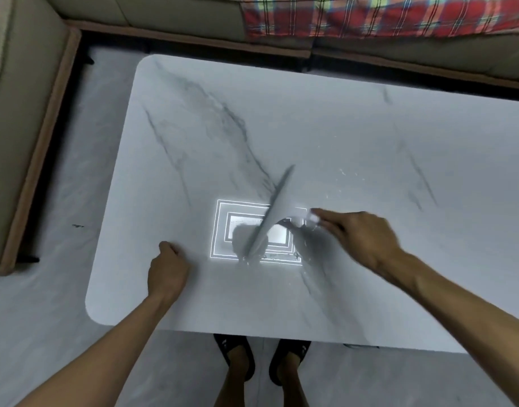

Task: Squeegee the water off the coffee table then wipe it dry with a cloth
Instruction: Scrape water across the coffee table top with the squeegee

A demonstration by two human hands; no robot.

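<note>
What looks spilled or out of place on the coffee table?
Small water drops lie scattered on the coffee table, beyond the right hand, and more glisten at the near end of the squeegee. The bright nested rectangles look like a light's reflection, not damage.

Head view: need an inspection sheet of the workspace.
Surface: coffee table, white marble look; water drops right of centre; lamp reflection near the front.
Job's things: squeegee, motion-blurred, angled across the table centre; cloth not seen.
Clutter: nothing seen.
Grippers: right hand pinches the squeegee's handle end; left hand curled, empty, resting on the table.
Cables: nothing seen.
Surroundings: beige sofa left and behind; plaid blanket on it; grey floor; feet in black sandals at the near edge.
</note>
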